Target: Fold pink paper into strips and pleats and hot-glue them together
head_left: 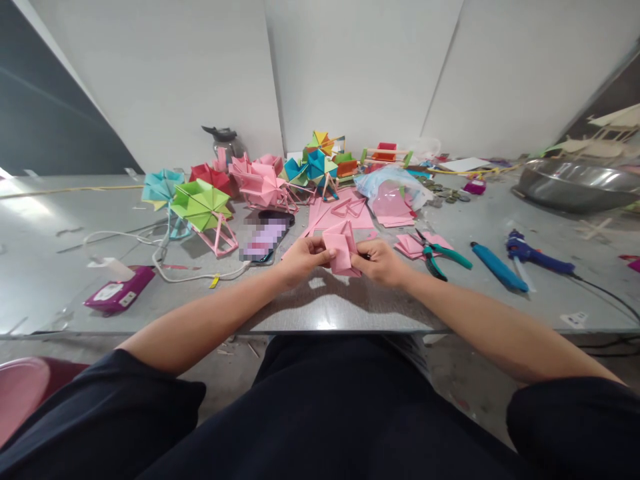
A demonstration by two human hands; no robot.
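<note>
Between my two hands, just above the table's front part, is a folded pink paper piece (341, 250). My left hand (306, 259) pinches its left side, thumb in front. On its right side, my right hand (381, 261) closes its thumb and fingers on the paper, with a small dark thing showing at the fingers that I cannot make out. Behind the hands lie flat pink paper sheets (320, 215) with a pink triangular frame (349, 206) on top. More folded pink papers (411, 245) lie to the right, partly under green-handled pliers (440, 256).
Finished paper wheels, green (203, 203) and pink (260, 181), stand at the back left. A phone (267, 237) and a purple power socket (120, 291) lie left. Rightward are a blue tool (499, 267), a blue glue gun (537, 253) and a metal bowl (583, 183). A plastic bag (393, 187) sits behind.
</note>
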